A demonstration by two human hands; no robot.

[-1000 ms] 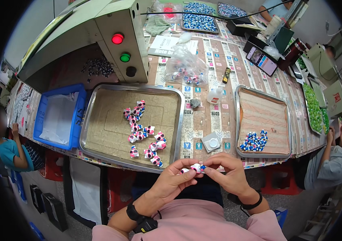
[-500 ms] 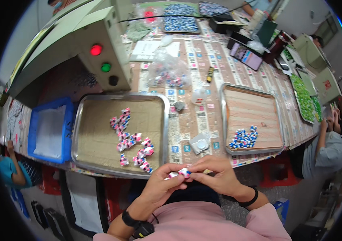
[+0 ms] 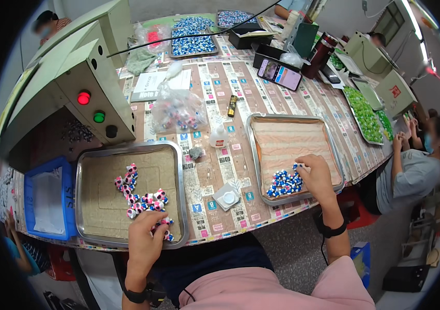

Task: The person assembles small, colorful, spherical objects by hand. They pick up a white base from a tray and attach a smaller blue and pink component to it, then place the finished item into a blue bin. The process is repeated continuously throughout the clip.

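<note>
On the left tray [image 3: 96, 191] lies a cluster of small pink, white, black and blue plastic pieces [image 3: 136, 200]. My left hand [image 3: 145, 240] is over the tray's near right corner, thumb and forefinger closed round one piece at the cluster's edge. My right hand [image 3: 317, 175] is over the right tray [image 3: 287, 129], which has a pinkish lining and a pile of small blue-and-white pieces [image 3: 284, 184]. Its thumb and forefinger pinch one of these pieces at the pile's upper right; the fingers partly hide it.
A blue bin [image 3: 68, 204] and a machine with red and green lights [image 3: 98, 117] stand left. Between the trays are a small white device [image 3: 227, 196], a bottle [image 3: 219, 137] and a bag of pieces [image 3: 178, 111]. A phone [image 3: 280, 74] leans behind. A co-worker [image 3: 413, 165] sits right.
My hands were together in front of me, holding a pink-and-white piece. They have parted, the left to the left tray and the right to the blue-and-white pile. The view has shifted.
</note>
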